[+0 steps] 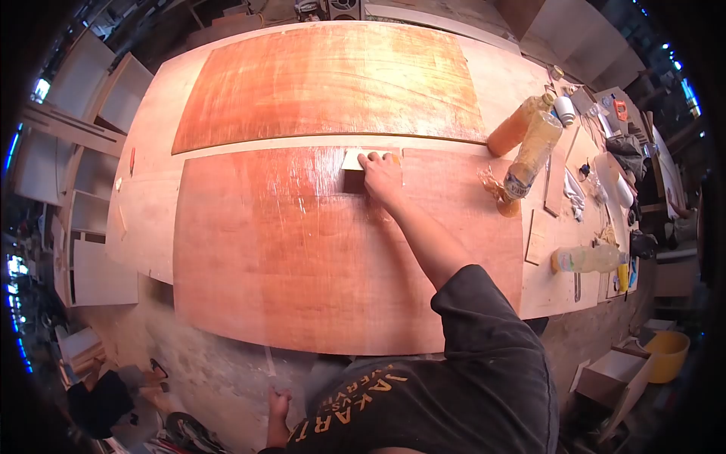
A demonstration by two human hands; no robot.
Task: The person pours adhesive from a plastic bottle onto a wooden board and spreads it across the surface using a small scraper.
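My right hand point(382, 174) is closed on a pale, flat scraper point(353, 160), pressed to the upper part of a reddish wood panel point(302, 265). A glossy wet film streaks the panel around and left of the scraper, while its lower part looks duller. My left hand point(278, 402) hangs low beside my body, off the panel, small in view, its fingers loosely apart with nothing visible in them. Behind lies a second, shinier orange panel point(325, 87). To the right, two large plastic bottles, one orange point(514, 132) and one cloudy point(535, 151), lean together at the panel's edge.
A pale worktable point(147, 204) bears both panels. Another bottle point(590, 259) lies at right among wood strips, crumpled plastic and a white cup point(564, 110). A yellow bucket point(667, 356) stands lower right. Cabinets point(94, 200) line the left. A person point(102, 401) is at lower left.
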